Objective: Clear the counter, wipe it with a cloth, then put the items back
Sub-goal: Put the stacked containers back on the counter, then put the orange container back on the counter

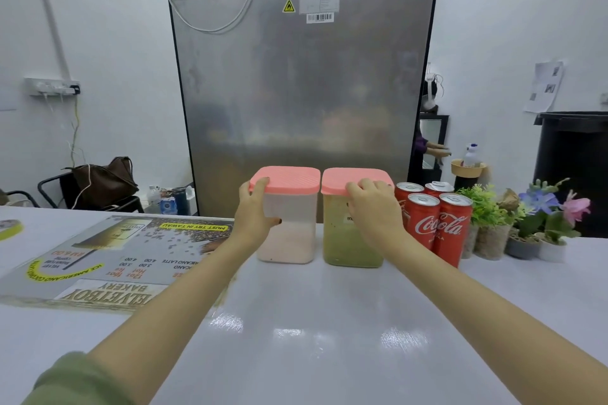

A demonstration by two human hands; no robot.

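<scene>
Both hands are out at the far side of the counter (312,322). The left hand (255,210) grips the pink-powder tub (289,243), thumb across the front wall and fingers hooked on its lid (286,178). The right hand (371,207) curls over the front lid edge of the green-powder tub (352,248). Its thumb is hidden, so that is probably a grip, but I'm not certain.

The tubs stand upright, side by side and nearly touching. The green one is just beside the cola cans (437,223). Potted plants (526,217) stand further right, and a menu poster (115,256) lies flat on the left.

Handling: the tubs look like rigid plastic with smooth, likely slick walls. They are part-filled, so bottom-heavy with moderate weight. The lids look press-on, so lifting by one may pop it off. Hold round the body below the lid and keep the tub upright.
</scene>
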